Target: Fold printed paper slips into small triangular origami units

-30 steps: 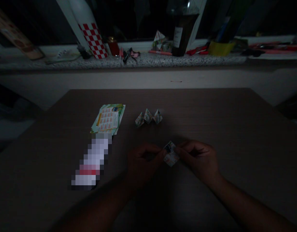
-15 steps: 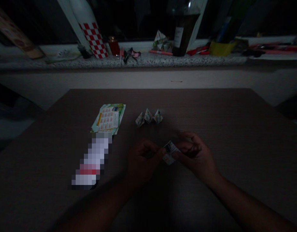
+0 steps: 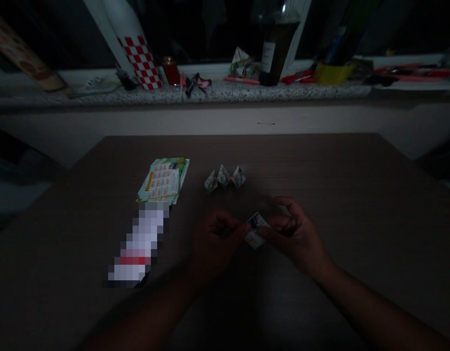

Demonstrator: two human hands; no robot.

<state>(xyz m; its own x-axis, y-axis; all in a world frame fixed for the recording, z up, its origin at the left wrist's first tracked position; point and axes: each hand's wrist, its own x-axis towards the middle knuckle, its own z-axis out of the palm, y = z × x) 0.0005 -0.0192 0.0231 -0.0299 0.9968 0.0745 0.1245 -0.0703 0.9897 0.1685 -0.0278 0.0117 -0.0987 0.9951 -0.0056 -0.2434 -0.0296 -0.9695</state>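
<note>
Between my two hands is a small folded paper square (image 3: 257,238), printed and turned corner-up. My left hand (image 3: 217,239) pinches its left corner between thumb and fingers. On the right corner, the thumb and fingers of my right hand (image 3: 296,236) grip it, with one finger raised off the paper. Just beyond my hands, three small folded paper pieces (image 3: 224,176) with pointed tops stand in a row on the table. To the left lies a stack of printed paper cards (image 3: 164,179). The light is dim, so fine creases are hard to make out.
A blurred-out, phone-like object (image 3: 142,243) lies below the stack on the brown table (image 3: 320,165). Along the granite sill (image 3: 225,92) behind stand a red-and-white checkered bottle (image 3: 140,61), a dark cup (image 3: 276,53), a small red bottle (image 3: 171,72) and a yellow container (image 3: 333,74).
My hands keep their grip on the paper square, with only slight finger movement. The whole view has shifted a little.
</note>
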